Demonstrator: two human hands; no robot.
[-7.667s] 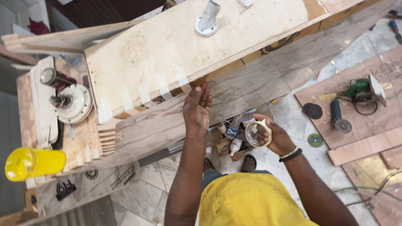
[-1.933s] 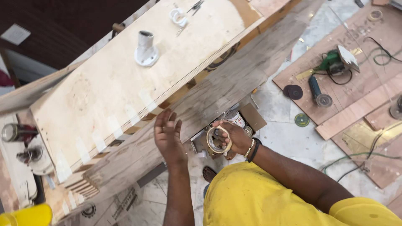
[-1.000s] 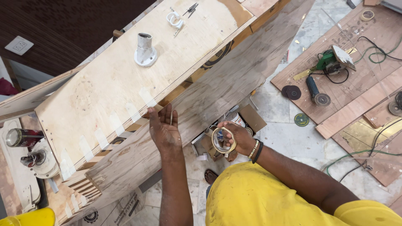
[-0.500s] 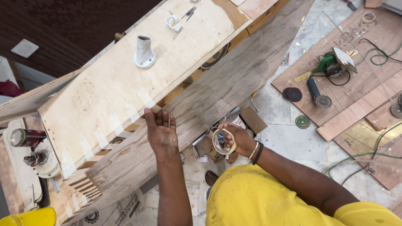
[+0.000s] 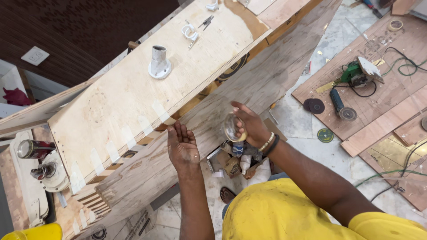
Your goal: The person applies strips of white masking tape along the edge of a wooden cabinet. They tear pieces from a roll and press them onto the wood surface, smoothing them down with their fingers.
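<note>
My left hand (image 5: 183,147) lies flat, fingers together, on a long grey-brown veneer sheet (image 5: 249,93) that leans against the edge of a pale plywood board (image 5: 133,98). Strips of clear tape (image 5: 159,111) bridge the board's edge and the sheet just above my fingertips. My right hand (image 5: 249,126) is raised over the sheet to the right and grips a roll of clear tape (image 5: 233,128). A dark bracelet and a beaded one circle that wrist.
A white metal flange (image 5: 159,64) and small clips (image 5: 190,32) sit on the plywood. On the floor at right lie a green power tool (image 5: 356,73), an angle grinder (image 5: 340,106) and cutting discs (image 5: 325,135). A box of bottles (image 5: 235,162) stands below the sheet.
My right hand has lifted the tape roll up and to the right, away from my left hand. My left hand has shifted slightly along the taped edge, staying flat on the veneer.
</note>
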